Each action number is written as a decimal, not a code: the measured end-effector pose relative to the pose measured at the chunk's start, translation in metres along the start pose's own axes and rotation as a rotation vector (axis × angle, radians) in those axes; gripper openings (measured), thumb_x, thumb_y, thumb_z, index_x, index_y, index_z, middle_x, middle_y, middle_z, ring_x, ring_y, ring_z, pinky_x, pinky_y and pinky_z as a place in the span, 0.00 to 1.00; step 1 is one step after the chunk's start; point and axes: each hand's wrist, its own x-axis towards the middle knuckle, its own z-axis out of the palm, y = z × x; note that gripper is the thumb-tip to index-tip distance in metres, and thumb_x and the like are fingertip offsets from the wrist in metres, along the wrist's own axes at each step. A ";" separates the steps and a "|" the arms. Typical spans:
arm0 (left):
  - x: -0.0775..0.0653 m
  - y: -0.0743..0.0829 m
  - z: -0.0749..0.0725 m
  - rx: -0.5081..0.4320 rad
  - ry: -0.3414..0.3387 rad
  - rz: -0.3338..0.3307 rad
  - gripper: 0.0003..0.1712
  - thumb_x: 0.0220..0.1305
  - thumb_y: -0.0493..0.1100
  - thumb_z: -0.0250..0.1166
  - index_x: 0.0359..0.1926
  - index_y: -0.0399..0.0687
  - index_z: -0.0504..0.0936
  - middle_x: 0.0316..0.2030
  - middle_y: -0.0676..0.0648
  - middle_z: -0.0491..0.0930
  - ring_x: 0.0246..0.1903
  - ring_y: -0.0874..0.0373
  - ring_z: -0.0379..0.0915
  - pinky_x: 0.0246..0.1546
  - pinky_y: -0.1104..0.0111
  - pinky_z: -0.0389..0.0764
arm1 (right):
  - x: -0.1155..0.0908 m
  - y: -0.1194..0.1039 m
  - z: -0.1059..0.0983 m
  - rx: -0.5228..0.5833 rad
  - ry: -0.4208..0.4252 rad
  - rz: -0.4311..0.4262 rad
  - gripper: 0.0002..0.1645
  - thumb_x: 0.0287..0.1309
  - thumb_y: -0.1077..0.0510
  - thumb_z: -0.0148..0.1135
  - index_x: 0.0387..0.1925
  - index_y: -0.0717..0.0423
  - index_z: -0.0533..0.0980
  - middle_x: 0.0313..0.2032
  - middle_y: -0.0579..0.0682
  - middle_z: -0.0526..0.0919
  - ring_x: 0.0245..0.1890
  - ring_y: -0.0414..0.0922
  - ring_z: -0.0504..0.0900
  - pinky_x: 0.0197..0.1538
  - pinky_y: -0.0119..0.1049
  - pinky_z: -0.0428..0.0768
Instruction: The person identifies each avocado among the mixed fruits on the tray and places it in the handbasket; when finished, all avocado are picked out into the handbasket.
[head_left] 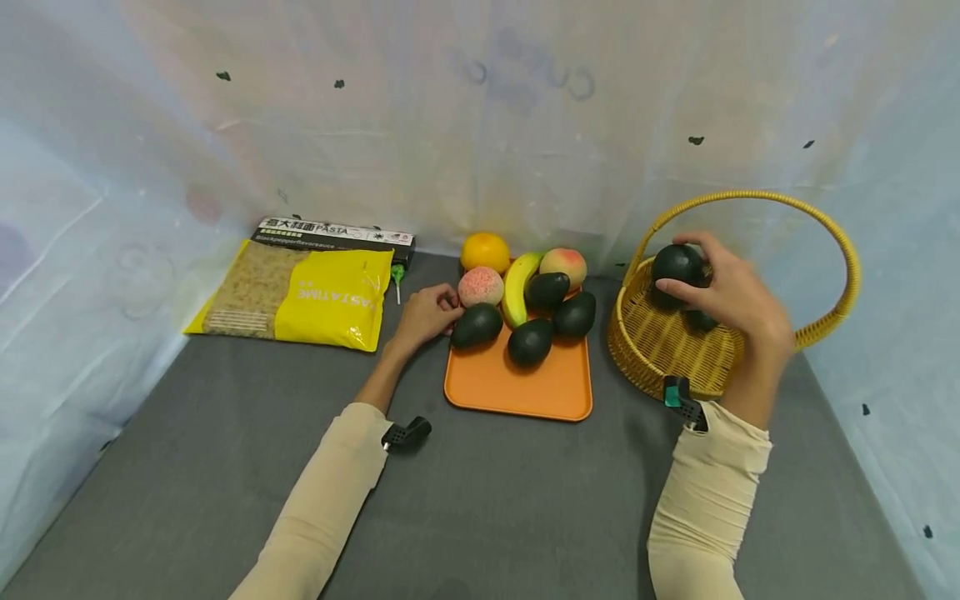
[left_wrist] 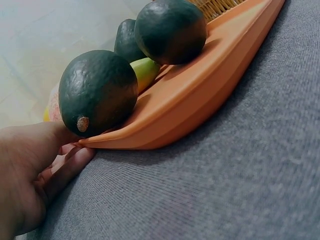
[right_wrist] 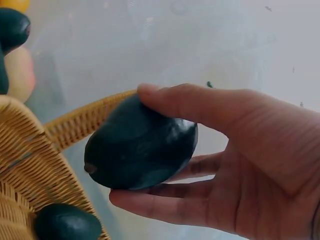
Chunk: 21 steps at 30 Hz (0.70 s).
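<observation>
My right hand point(head_left: 738, 292) grips a dark green avocado point(head_left: 677, 265) over the wicker basket point(head_left: 626, 354), thumb on one side and fingers on the other. Another avocado point(right_wrist: 67, 222) lies inside the basket, partly hidden by the hand in the head view. At the left side of the orange tray point(head_left: 517, 400), my left hand point(head_left: 426, 317) pinches the rim, with fingers below its edge in the left wrist view. Right beside that hand sits an avocado point(head_left: 477, 326). Several more avocados point(head_left: 530, 343), a banana point(head_left: 516, 287), two peaches point(head_left: 481, 287) and an orange point(head_left: 484, 251) are grouped toward the tray's back.
The basket's tall handle point(head_left: 750, 195) arches over the right hand. On the left lies a yellow pasta bag point(head_left: 337, 296) against a black pasta box point(head_left: 337, 233). A small green-headed pick point(head_left: 397, 275) lies beside them. A pale curtain point(head_left: 480, 125) hangs behind the grey table point(head_left: 480, 500).
</observation>
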 end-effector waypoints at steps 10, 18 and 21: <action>-0.001 -0.001 0.000 0.028 0.004 -0.009 0.10 0.66 0.47 0.69 0.41 0.45 0.84 0.28 0.42 0.88 0.16 0.65 0.78 0.24 0.73 0.77 | 0.016 0.012 0.011 -0.033 -0.190 0.075 0.47 0.73 0.38 0.59 0.80 0.54 0.53 0.66 0.75 0.69 0.33 0.51 0.90 0.45 0.53 0.85; 0.000 0.001 0.000 0.008 0.002 -0.010 0.11 0.66 0.47 0.69 0.41 0.44 0.84 0.29 0.42 0.88 0.17 0.65 0.79 0.23 0.73 0.79 | 0.025 0.020 0.021 -0.055 -0.270 0.100 0.45 0.76 0.43 0.56 0.80 0.60 0.52 0.71 0.75 0.63 0.43 0.61 0.88 0.43 0.51 0.87; 0.000 0.001 0.000 0.010 0.004 -0.015 0.11 0.66 0.47 0.70 0.41 0.45 0.84 0.29 0.43 0.88 0.17 0.66 0.78 0.23 0.73 0.78 | 0.028 0.022 0.025 -0.056 -0.297 0.102 0.44 0.78 0.43 0.53 0.81 0.60 0.50 0.76 0.75 0.58 0.49 0.65 0.86 0.48 0.55 0.87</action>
